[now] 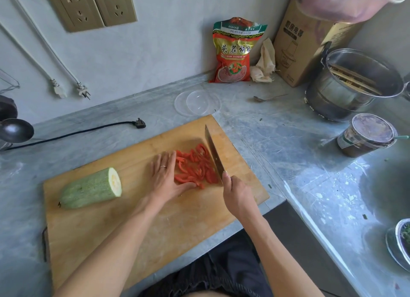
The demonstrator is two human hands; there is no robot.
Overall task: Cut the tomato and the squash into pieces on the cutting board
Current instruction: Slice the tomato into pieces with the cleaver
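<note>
Tomato, cut into thin red strips [194,168], lies in a loose pile on the far right part of a large pale wooden cutting board [124,219], between the two hands. On the pile's left, the left hand [165,176] rests flat on the board, fingers straight, their edge touching the strips. On the right, the right hand [237,194] grips the handle of a long steel knife [213,153], blade edge-down along the pile's right side (the handle itself is hidden inside the fist). Well apart to the left, a pale green squash half [91,189] lies on its side on the board, cut face showing. Whether the blade tip touches the wood is hard to tell.
</note>
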